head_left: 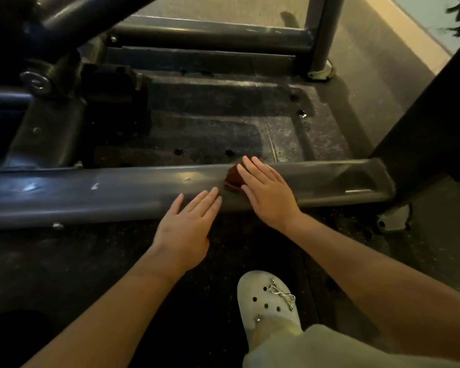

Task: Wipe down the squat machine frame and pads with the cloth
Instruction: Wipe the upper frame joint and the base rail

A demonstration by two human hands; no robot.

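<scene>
A long grey frame bar of the squat machine runs low across the floor from left to right. A small dark reddish-brown cloth lies on top of this bar, mostly hidden. My right hand presses flat on the cloth with straight fingers. My left hand is spread with straight fingers, its fingertips resting on the bar's front face just left of the cloth.
Behind the bar lies a dark dusty foot platform with bolt holes. Frame tubes and a pivot joint rise at the left; an upright post stands at the back right. A dark column stands right. My white clog is on the black floor.
</scene>
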